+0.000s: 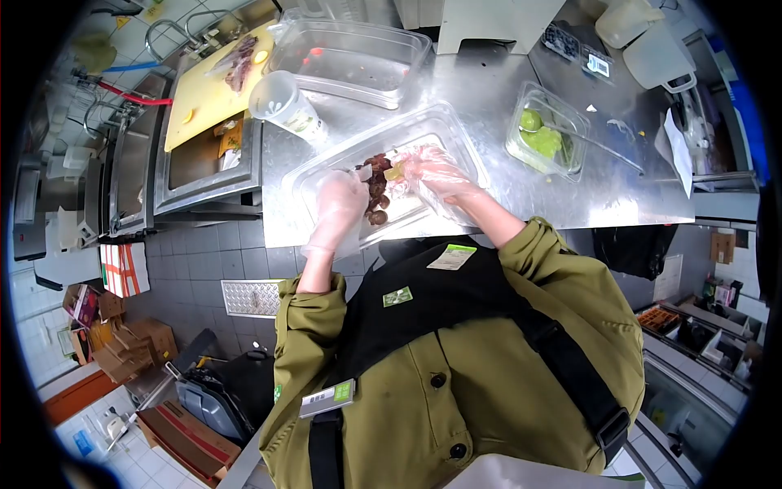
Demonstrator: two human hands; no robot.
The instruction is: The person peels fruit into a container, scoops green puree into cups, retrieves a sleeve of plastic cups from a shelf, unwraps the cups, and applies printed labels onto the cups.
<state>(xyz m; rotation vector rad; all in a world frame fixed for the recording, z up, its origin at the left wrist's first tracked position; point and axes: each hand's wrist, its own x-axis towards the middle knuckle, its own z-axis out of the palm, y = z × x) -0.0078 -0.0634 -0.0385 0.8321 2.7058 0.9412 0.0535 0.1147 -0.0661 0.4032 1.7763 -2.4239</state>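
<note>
Both hands wear clear plastic gloves and are inside a clear rectangular tub (466, 134) on the steel counter. My left hand (342, 198) is at the left side of a row of dark reddish-brown food pieces (377, 191), its fingers curled against them. My right hand (429, 171) is at their right side, over pale pink and white food, with a small yellowish piece at its fingertips. The fingers of both hands are partly hidden by glare and wrinkled plastic, so what exactly each grips is unclear.
Behind the tub stand a clear plastic cup (287, 106) and a large clear container (350, 61). A yellow cutting board (213, 94) with dark meat lies over the sink at left. To the right, a container (580, 151) holds green pieces near a long metal utensil.
</note>
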